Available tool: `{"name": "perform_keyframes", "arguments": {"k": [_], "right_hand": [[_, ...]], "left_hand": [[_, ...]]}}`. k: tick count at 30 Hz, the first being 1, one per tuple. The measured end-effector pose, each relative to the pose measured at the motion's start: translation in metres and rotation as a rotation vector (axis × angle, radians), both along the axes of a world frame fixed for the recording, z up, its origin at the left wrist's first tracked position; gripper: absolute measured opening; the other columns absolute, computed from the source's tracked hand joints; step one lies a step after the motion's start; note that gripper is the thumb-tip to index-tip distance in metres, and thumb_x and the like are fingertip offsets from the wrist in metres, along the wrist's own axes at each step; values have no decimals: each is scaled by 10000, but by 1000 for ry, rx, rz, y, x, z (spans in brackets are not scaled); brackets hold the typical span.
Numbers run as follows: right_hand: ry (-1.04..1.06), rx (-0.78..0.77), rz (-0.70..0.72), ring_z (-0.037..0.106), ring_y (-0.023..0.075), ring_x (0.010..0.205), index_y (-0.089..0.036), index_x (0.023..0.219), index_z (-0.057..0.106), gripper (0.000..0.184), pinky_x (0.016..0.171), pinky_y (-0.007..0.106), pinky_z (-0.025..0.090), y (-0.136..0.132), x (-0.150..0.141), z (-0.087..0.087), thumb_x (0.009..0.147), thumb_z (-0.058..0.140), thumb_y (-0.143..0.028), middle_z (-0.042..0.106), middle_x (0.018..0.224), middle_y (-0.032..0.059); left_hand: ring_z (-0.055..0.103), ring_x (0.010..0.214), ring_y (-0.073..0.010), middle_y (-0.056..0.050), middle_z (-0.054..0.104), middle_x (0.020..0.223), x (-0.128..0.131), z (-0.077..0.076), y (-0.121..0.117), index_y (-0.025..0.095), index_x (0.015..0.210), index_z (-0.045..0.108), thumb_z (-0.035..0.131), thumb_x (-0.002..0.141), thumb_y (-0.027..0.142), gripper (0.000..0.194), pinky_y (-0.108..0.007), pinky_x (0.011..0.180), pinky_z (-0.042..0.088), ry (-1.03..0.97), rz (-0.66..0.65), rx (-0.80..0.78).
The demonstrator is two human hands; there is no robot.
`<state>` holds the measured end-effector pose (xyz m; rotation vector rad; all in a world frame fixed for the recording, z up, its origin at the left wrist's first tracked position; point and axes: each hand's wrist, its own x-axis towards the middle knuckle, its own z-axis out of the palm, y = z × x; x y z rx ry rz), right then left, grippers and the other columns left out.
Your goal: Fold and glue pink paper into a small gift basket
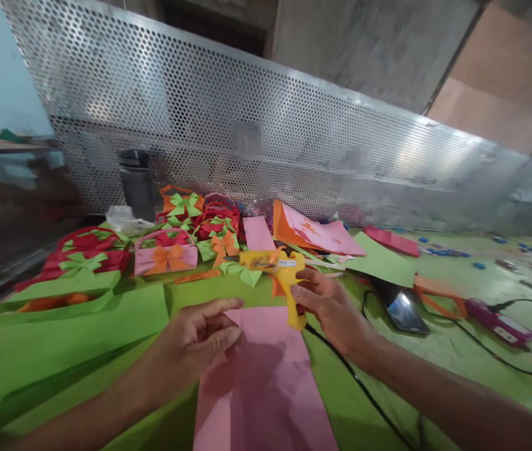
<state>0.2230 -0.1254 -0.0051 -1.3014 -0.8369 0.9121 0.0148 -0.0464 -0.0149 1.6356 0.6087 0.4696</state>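
Note:
My right hand (336, 307) is wrapped round the handle of a yellow hot glue gun (289, 275), its nozzle pointing left. A black cord runs from the base of its handle towards me. Below the gun lies a long pink sheet (270, 382), felt or paper, with a fold along its left side. My left hand (209, 332) is at the sheet's upper left edge, fingers curled and thumb and forefinger closing on the raised pink edge. The fingertips partly hide that edge.
Small handbags with bows (166, 254) crowd the back left, beside a dark bottle (137, 188). Green sheets (82, 338) lie left. A phone (400, 307), a purple power strip (500, 322) and cords are on the right. A perforated metal panel (200, 94) stands behind.

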Motion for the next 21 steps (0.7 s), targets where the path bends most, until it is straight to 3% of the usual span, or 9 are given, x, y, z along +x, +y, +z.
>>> {"name": "perform_keyframes", "arguments": {"k": [4,9,16,21], "right_hand": [[-66,-50,-162,535,80,542,-146,949,560,464,528,212,450,-3,52,-13,584,748,-362,601,703,-24],[-130,-158,-274,570,119,564,-148,910,578,417,488,226,465,-3,94,-29,585,734,-357,623,692,5],[-268,-355,-194,588,124,528,-140,867,635,318,475,228,467,7,109,-32,635,679,-353,663,686,37],[-508,-480,-100,552,120,466,-127,671,661,259,435,208,400,10,122,-25,641,653,-385,630,541,23]], "left_hand": [[548,634,-133,-13,612,676,-1,-6,1,143,1073,551,531,804,382,360,-236,610,438,-2,-14,121],[546,638,-134,1,570,676,-1,-15,4,151,1086,547,518,808,374,358,-246,619,449,-14,-24,125],[561,626,-135,-3,590,675,-1,-14,5,150,1066,580,493,809,350,337,-239,598,456,46,8,206],[548,581,-115,3,612,657,-3,-7,1,156,933,641,472,826,329,264,-198,542,431,153,34,461]]}}
